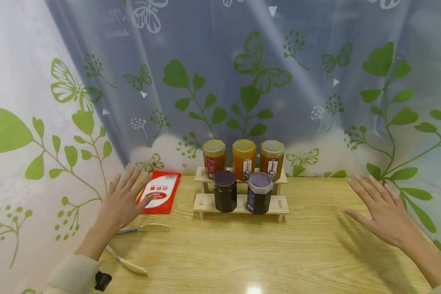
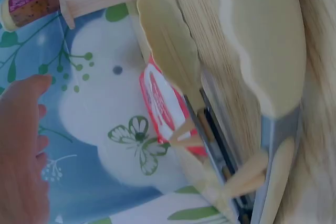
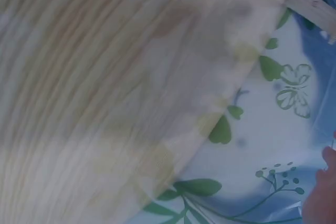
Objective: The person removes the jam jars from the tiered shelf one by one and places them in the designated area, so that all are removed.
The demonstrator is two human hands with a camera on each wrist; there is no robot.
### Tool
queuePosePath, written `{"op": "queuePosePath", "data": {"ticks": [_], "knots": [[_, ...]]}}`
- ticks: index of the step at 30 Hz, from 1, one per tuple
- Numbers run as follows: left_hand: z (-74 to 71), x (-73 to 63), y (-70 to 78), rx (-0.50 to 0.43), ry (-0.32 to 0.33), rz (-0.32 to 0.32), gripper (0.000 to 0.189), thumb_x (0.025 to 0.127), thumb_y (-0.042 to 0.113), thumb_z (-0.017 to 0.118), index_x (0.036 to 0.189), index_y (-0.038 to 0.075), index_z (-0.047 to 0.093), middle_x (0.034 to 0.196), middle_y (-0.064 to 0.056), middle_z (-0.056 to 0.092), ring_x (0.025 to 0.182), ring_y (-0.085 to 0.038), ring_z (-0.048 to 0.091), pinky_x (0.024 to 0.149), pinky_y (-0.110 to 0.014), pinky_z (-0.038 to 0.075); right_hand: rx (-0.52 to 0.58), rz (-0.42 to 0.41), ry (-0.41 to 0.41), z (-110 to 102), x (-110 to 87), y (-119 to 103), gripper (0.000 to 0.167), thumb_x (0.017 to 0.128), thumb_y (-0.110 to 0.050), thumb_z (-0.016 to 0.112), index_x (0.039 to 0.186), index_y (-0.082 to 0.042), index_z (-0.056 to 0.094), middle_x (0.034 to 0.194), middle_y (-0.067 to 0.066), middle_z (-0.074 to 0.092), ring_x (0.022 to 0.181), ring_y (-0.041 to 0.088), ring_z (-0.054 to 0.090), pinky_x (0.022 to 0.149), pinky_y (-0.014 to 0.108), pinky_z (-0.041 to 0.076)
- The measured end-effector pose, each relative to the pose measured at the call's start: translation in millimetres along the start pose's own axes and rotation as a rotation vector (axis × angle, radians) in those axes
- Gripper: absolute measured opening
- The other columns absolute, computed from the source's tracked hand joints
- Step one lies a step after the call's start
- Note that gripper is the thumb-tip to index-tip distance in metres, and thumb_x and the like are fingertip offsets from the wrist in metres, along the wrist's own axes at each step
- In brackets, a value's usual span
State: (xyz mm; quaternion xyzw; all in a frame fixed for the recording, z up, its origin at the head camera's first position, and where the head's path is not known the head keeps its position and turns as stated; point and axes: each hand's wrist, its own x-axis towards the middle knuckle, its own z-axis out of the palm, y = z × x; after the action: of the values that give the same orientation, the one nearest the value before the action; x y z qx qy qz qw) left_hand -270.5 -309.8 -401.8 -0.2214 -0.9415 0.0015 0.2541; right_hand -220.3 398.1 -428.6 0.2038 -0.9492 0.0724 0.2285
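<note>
My left hand (image 1: 125, 200) is held over the left side of the table with its fingers spread, holding nothing. In the head view it overlaps a red and white printed packet (image 1: 159, 194). Below it lie tongs with metal arms and cream tips (image 1: 154, 227), spread apart; the left wrist view shows these tongs (image 2: 273, 40) up close. At the far right, my right hand (image 1: 384, 214) hovers with straight fingers, a shadow beneath it, and holds nothing. Only part of that hand (image 3: 320, 192) enters the right wrist view.
A two-step wooden rack (image 1: 202, 202) stands at the back middle. Three amber jars (image 1: 244, 160) occupy its upper step, two dark jars (image 1: 225, 192) its lower one. A curtain with green leaves and butterflies (image 1: 262, 61) hangs behind the wooden table (image 1: 220, 253).
</note>
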Motion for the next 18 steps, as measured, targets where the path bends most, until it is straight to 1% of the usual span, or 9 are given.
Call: {"op": "queuePosePath", "data": {"ticks": [2,4,5,7,8,10,12,15,18], "knots": [[1.1,0.2,5.2,-0.114,-0.048,-0.048,0.065,0.103,0.037,0.064,0.159,0.012,0.044,0.167,-0.020,0.030,0.156,-0.039,0.022,0.124,-0.061,0.013,0.167,0.044,-0.027,0,2.3,-7,0.085,0.103,-0.035,0.065,0.169,-0.022,0.013,0.174,0.013,0.013,0.160,0.039,0.001,0.120,0.068,-0.008],[5.8,0.0,10.3,-0.253,-0.080,-0.090,0.062,0.106,0.034,0.061,0.159,0.009,0.043,0.164,-0.024,0.033,0.153,-0.045,0.027,0.121,-0.064,0.018,0.348,0.090,-0.063,0,5.4,-16,0.081,0.105,-0.027,0.062,0.169,-0.023,0.013,0.172,0.021,0.015,0.157,0.049,0.003,0.112,0.078,-0.008],[8.4,-0.4,13.7,-0.333,-0.100,-0.115,0.060,0.107,0.033,0.058,0.160,0.009,0.042,0.164,-0.025,0.034,0.152,-0.047,0.027,0.119,-0.066,0.019,0.443,0.117,-0.087,-1,7.6,-22,0.078,0.106,-0.025,0.059,0.169,-0.024,0.013,0.171,0.023,0.014,0.155,0.053,0.003,0.108,0.083,-0.006],[14.9,-0.4,20.8,-0.492,-0.132,-0.157,0.057,0.110,0.032,0.054,0.160,0.009,0.041,0.163,-0.025,0.035,0.151,-0.049,0.027,0.116,-0.069,0.023,0.619,0.161,-0.145,-3,12.2,-33,0.073,0.110,-0.022,0.052,0.169,-0.025,0.011,0.171,0.027,0.011,0.152,0.059,0.002,0.101,0.088,-0.001],[18.1,-0.3,24.8,-0.562,-0.150,-0.179,0.056,0.111,0.032,0.051,0.161,0.009,0.040,0.163,-0.025,0.035,0.151,-0.050,0.027,0.116,-0.069,0.024,0.696,0.179,-0.175,-4,14.6,-39,0.070,0.111,-0.023,0.049,0.169,-0.027,0.010,0.171,0.026,0.009,0.152,0.060,0.000,0.100,0.088,0.002],[23.3,0.4,34.0,-0.697,-0.189,-0.228,0.055,0.113,0.033,0.046,0.162,0.010,0.038,0.164,-0.024,0.035,0.151,-0.050,0.027,0.115,-0.070,0.024,0.831,0.200,-0.226,-4,20.0,-50,0.064,0.113,-0.023,0.042,0.169,-0.027,0.010,0.172,0.023,0.008,0.151,0.059,0.000,0.099,0.088,0.008],[28.8,1.6,43.7,-0.795,-0.225,-0.275,0.055,0.113,0.036,0.043,0.163,0.011,0.036,0.164,-0.022,0.037,0.151,-0.048,0.029,0.116,-0.069,0.024,0.936,0.217,-0.265,-2,26.2,-61,0.060,0.115,-0.025,0.037,0.169,-0.026,0.011,0.172,0.020,0.011,0.153,0.056,0.002,0.101,0.085,0.012],[37.3,4.7,58.7,-0.887,-0.267,-0.340,0.056,0.114,0.039,0.041,0.164,0.014,0.035,0.163,-0.020,0.039,0.150,-0.045,0.033,0.117,-0.067,0.027,1.060,0.221,-0.282,5,37.5,-76,0.054,0.116,-0.028,0.032,0.168,-0.020,0.018,0.169,0.021,0.023,0.154,0.049,0.013,0.105,0.083,0.010],[48.8,9.4,73.2,-0.938,-0.287,-0.389,0.058,0.114,0.043,0.039,0.163,0.015,0.036,0.163,-0.018,0.039,0.150,-0.042,0.036,0.119,-0.063,0.027,1.147,0.210,-0.268,18,49.1,-90,0.051,0.117,-0.030,0.030,0.164,-0.013,0.030,0.163,0.023,0.036,0.151,0.032,0.033,0.113,0.075,0.012]]}}
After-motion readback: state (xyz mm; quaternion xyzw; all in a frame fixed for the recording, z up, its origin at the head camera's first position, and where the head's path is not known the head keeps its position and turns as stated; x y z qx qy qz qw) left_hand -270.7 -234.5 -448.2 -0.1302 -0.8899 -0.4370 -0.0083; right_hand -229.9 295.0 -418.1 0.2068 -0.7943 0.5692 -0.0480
